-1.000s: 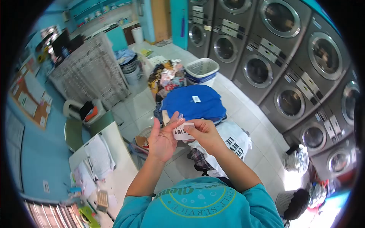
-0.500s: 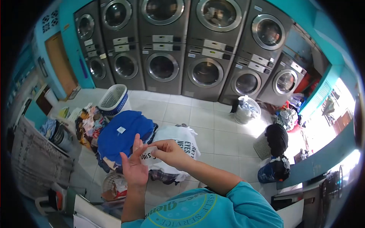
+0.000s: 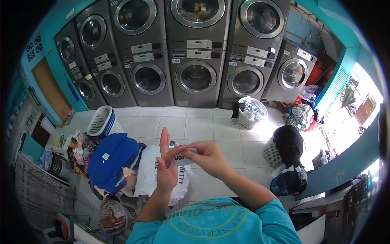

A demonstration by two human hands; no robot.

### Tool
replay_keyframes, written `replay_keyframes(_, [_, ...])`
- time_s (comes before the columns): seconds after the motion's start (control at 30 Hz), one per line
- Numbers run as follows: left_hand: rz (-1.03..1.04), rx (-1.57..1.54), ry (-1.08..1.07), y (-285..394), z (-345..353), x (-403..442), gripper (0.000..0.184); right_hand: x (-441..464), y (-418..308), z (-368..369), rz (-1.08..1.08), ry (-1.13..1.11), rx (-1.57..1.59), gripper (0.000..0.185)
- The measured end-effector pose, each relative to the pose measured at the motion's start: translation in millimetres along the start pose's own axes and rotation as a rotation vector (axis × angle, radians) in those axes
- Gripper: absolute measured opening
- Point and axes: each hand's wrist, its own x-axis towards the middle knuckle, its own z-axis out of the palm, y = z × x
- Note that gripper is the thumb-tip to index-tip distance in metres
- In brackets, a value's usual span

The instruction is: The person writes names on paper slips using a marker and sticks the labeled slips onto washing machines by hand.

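Observation:
My right hand (image 3: 208,156) pinches a small white paper label (image 3: 183,162) with black handwriting, partly hidden by the fingers. Close beside it, my left hand (image 3: 167,173) is raised with its thumb apart and some fingers stretched upward. One left finger bends across to the label and the right fingertips; whether it grips the paper is unclear. Beneath both hands lies a pile topped by a white printed shirt (image 3: 146,175). To its left, a blue garment (image 3: 115,158) with a white tag (image 3: 105,156) tops another clothes pile.
Stacked front-loading machines (image 3: 196,77) line the far wall. White baskets (image 3: 101,122) stand at the left, and a full laundry basket (image 3: 251,116) is near the machines. At the right are a basket with black cloth (image 3: 287,140) and a blue bin (image 3: 282,185). A wicker basket (image 3: 111,211) sits front left.
The view has turned right, so the piles appear farther left. Both hands stay together around the label, and a left finger now bends across toward it.

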Motion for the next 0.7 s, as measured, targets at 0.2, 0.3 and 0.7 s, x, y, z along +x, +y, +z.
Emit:
replay_keyframes(0.2, [0.068, 0.379, -0.048, -61, 43, 50, 0.072, 18, -10, -93, -0.035, 0.061, -0.006, 0.019])
replay_keyframes(0.3, [0.128, 0.519, -0.065, -91, 49, 83, 0.068, 41, -10, -130, 0.032, 0.062, -0.059, 0.019])
replay_keyframes(0.7, [0.045, 0.636, 0.230, -255, -41, 306, 0.079, 293, 39, -301, -0.105, 0.273, -0.062, 0.018])
